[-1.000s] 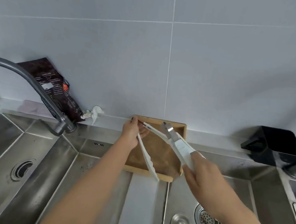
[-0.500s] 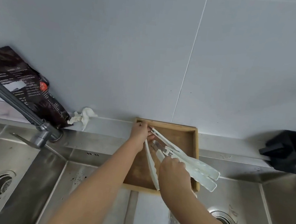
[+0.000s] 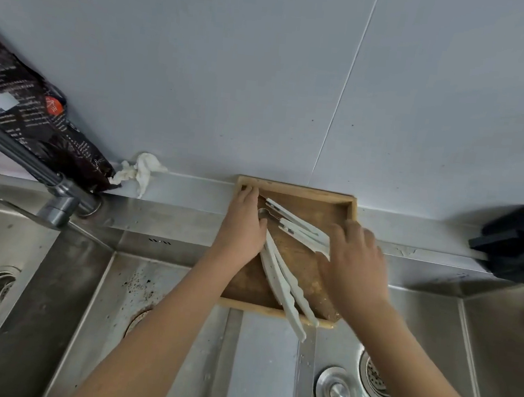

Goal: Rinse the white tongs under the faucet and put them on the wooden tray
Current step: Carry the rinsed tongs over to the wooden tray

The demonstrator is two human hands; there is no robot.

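Now the left hand (image 3: 243,225) curls over the hinged ends of two pairs of long white plastic tongs (image 3: 282,281), while the right hand (image 3: 356,260), blurred, lies with fingers spread over the far pair (image 3: 299,228). Both lie in the square wooden tray (image 3: 352,207) across the steel sink (image 3: 36,271): one pair points toward the viewer, tips overhanging the near rim, the other angles right.

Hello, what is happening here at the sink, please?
A person is laying two pairs of white tongs on the wooden tray behind the sink. The left hand rests on the hinge end of one pair, whose tips stick out over the tray's front edge. The right hand hovers, fingers relaxed, over the other pair. The faucet stands to the left, away from the tongs.
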